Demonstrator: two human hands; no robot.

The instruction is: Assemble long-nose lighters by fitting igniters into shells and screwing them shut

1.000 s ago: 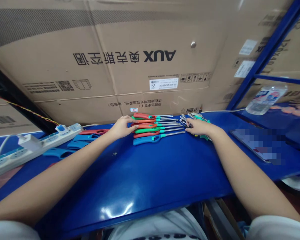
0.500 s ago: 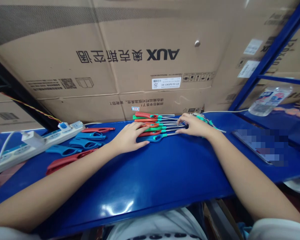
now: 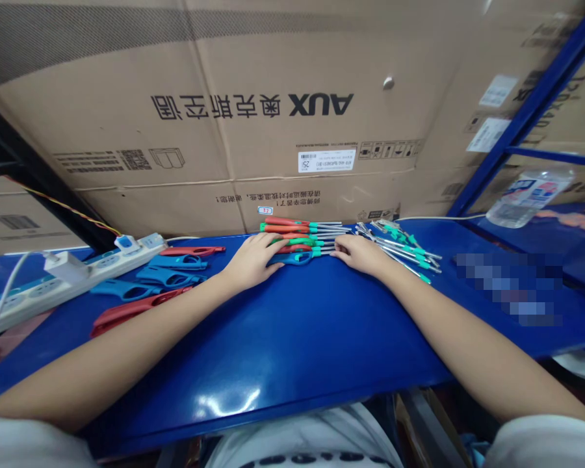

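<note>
Workshop-like bench [image 3: 292,338] (cardboard [image 3: 253,58] behind, lighter parts [image 3: 170,278]).

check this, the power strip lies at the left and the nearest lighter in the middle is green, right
Not quite: the head view shows that the nearest lighter in the middle is blue, not green. The power strip does lie at the left.

Both bare forearms reach forward from the lower corners, angling inward so that the two hands come near each other, a gap between them. The left hand [image 3: 254,261] lies palm down, its fingers pointing inward and slightly spread, the thumb apart from them on the near side. The right hand [image 3: 358,253] is more curled, its fingers bent and fingertips turned toward the left hand. Both wrists are low and fairly straight. White sleeves [image 3: 546,441] cover the upper arms.
</note>
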